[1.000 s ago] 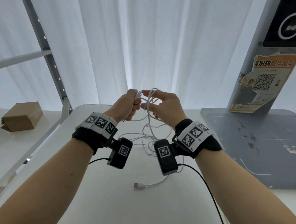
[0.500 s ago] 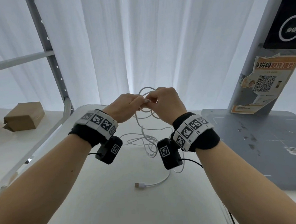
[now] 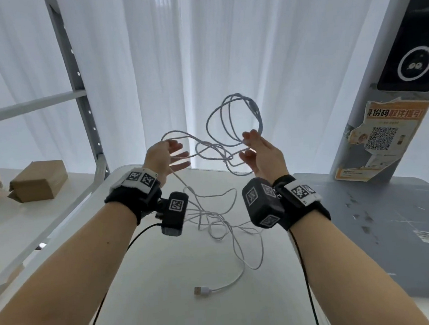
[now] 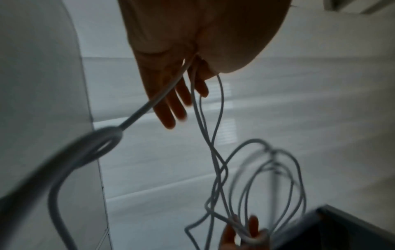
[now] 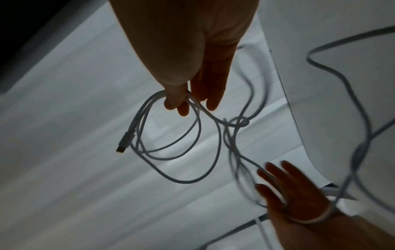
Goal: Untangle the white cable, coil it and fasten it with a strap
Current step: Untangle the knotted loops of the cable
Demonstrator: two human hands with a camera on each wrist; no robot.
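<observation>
Loops of white cable (image 3: pixel 233 120) hang pinched in my right hand (image 3: pixel 263 153); my left hand (image 3: pixel 162 157) is spread, strands draped across it. Tangle remains on the table (image 3: pixel 145 281), and I see no strap yet.

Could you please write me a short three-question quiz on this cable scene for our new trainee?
1. True or false: the USB plug lies on the white table.
2. Which hand pinches the coiled loops of the white cable: A) left hand, B) right hand?
3. Fill in: the cardboard box sits to the person's ____.

Key: 1 true; 2 B; 3 left.
</observation>
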